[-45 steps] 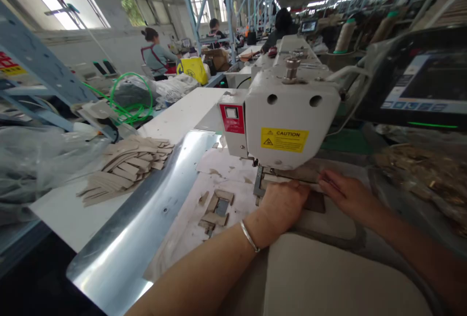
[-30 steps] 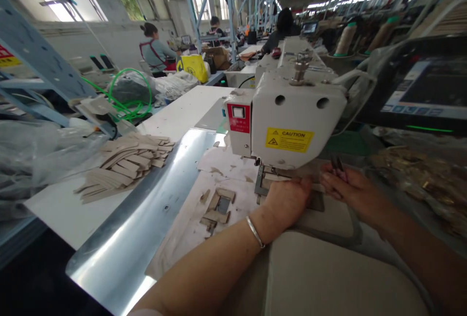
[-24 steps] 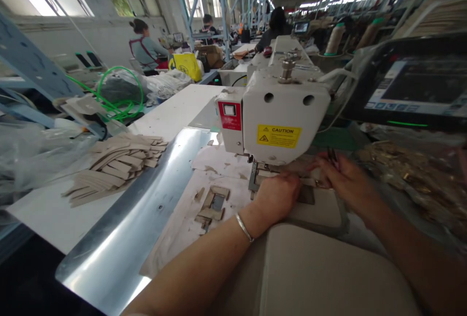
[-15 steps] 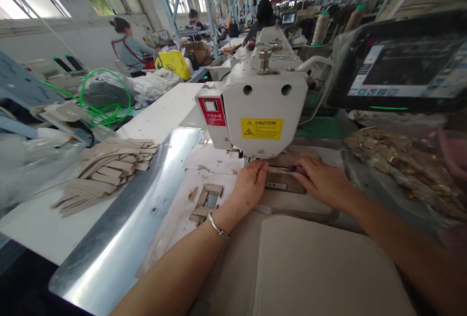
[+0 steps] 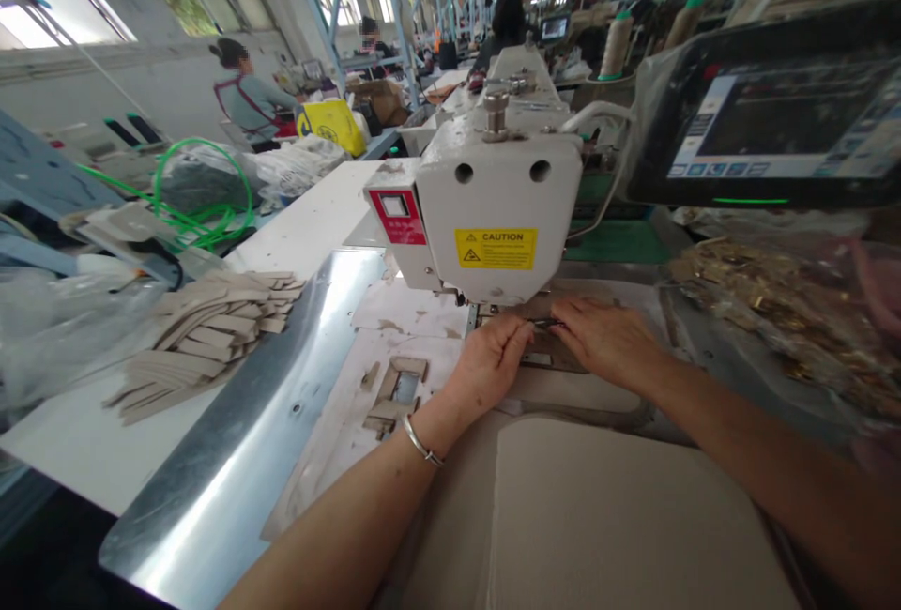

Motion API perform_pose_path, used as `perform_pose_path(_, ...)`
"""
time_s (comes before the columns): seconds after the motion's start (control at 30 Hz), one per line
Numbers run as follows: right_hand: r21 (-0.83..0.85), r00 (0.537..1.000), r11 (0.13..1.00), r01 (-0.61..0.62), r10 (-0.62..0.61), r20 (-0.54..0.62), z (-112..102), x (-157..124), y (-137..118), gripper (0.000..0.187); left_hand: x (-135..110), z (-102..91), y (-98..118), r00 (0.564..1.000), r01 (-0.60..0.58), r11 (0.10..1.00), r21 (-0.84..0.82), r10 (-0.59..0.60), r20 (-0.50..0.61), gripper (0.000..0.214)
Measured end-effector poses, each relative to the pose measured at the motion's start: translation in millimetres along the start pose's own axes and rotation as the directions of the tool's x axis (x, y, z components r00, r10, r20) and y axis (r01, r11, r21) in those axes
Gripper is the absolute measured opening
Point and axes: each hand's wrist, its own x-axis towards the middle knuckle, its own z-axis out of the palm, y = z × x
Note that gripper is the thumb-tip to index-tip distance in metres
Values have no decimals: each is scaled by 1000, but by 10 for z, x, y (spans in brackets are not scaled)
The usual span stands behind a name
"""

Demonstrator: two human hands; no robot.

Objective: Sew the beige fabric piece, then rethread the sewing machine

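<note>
My left hand [image 5: 493, 361] and my right hand [image 5: 602, 338] meet under the head of a white sewing machine [image 5: 493, 206] with a yellow caution label. Both rest on a small beige piece [image 5: 545, 357] lying on the machine's clamp plate by the needle. The left fingers are curled and pinch the piece's edge. From the right fingers pokes a thin dark tool [image 5: 545, 321], pointing at the needle area. The needle itself is hidden by the head. A silver bangle sits on my left wrist.
A pile of beige strips [image 5: 211, 328] lies left, beside a shiny metal plate [image 5: 282, 404]. A large beige panel [image 5: 619, 516] lies near me. A touch screen [image 5: 774, 122] and a bag of brass hardware [image 5: 774, 319] are right. Co-workers [image 5: 243, 99] sit far back.
My view shifted right and closer. Both hands slid inward under the machine head; the right hand lifted with the dark tool, then came down beside the left at the needle.
</note>
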Motion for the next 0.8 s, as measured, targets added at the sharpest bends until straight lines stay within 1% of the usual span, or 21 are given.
perform_pose_path(0.1,3,1000,1000,10,-10,-3,-2,21,-1,14,-4,22,65,995,-92,995,30,91,38,30)
perform_pose_path(0.17,33,1000,999,23,-22,-13,7,13,19,14,-44,-20,127,977,-181,981,73,170,131,31)
perform_pose_path(0.2,61,999,998,24,-23,-25,18,-7,40,15,-78,-71,150,963,-211,971,113,187,197,33)
perform_pose_path(0.23,101,999,995,21,-16,-42,34,-40,71,15,-120,-144,161,951,-222,960,174,174,255,37)
perform_pose_path(0.27,151,998,989,10,-1,-62,53,-87,111,16,-167,-237,153,949,-211,944,254,136,285,43)
perform_pose_path(0.3,206,996,978,-14,32,-84,75,-146,159,19,-216,-345,124,958,-180,921,347,84,273,47)
perform_pose_path(0.33,260,991,964,-54,84,-106,94,-215,214,27,-263,-462,73,975,-133,889,438,37,221,48)
perform_pose_path(0.37,306,980,946,-107,152,-127,107,-288,274,36,-304,-578,1,989,-87,853,514,13,145,46)
perform_pose_path(0.4,340,964,926,-162,223,-148,109,-361,335,43,-339,-684,-88,996,-59,820,569,14,83,41)
perform_pose_path(0.43,363,941,908,-210,288,-176,94,-431,395,44,-367,-772,-187,998,-59,794,605,30,59,38)
perform_pose_path(0.47,377,914,893,-246,342,-216,58,-491,451,40,-387,-838,-290,996,-84,772,630,47,76,42)
perform_pose_path(0.53,363,868,895,-259,381,-319,-78,-575,549,26,-407,-901,-484,983,-154,737,659,45,180,52)
perform_pose_path(0.6,289,828,930,-226,339,-446,-279,-598,631,23,-410,-900,-649,977,-156,703,694,3,215,52)
perform_pose_path(0.67,172,789,960,-221,280,-546,-499,-572,698,25,-412,-889,-781,981,-122,672,731,-30,191,57)
perform_pose_path(0.73,63,771,957,-283,266,-579,-694,-522,738,28,-428,-903,-873,984,-101,646,757,-49,173,60)
perform_pose_path(0.8,-10,784,935,-356,293,-548,-829,-461,736,28,-460,-938,-917,985,-84,627,775,-65,160,60)
